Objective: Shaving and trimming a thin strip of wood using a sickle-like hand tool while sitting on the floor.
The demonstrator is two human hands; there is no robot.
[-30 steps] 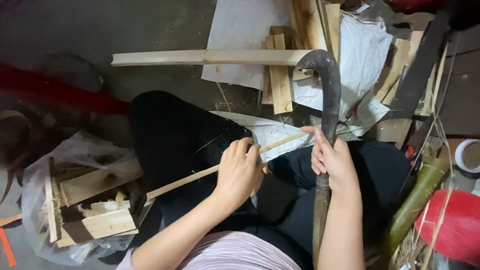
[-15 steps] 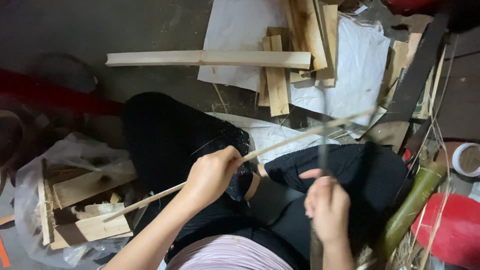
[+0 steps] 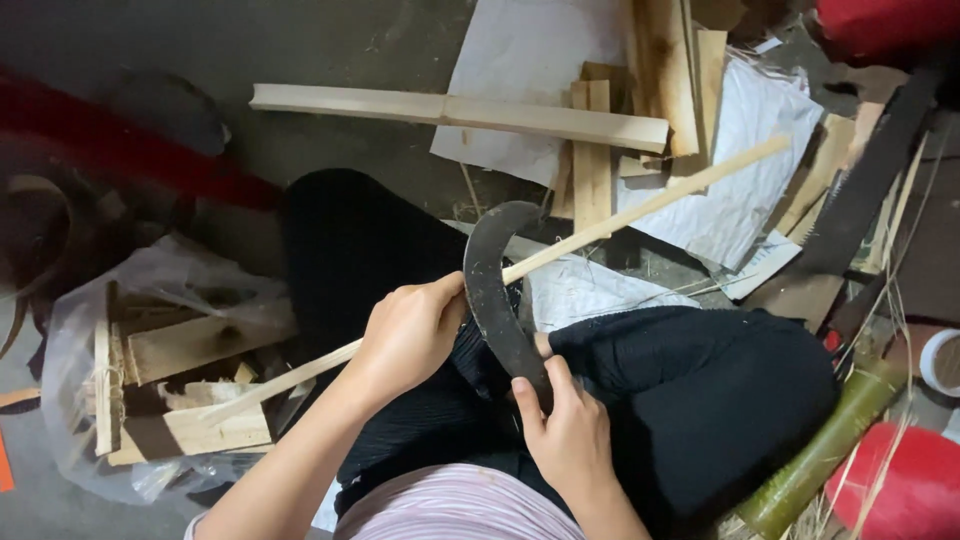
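A dark grey concrete floor point(image 3: 300, 50), dusty and scuffed, carries everything. A long pale wooden batten point(image 3: 450, 110) lies across it at the top, partly over a white plastic woven sheet point(image 3: 745, 180) that also bears short offcuts of light wood point(image 3: 592, 150). At the left a clear plastic bag of wood scraps point(image 3: 160, 370) rests on the floor. At the lower right lie a green bamboo section point(image 3: 820, 455) and a round red plastic container point(image 3: 900, 490).
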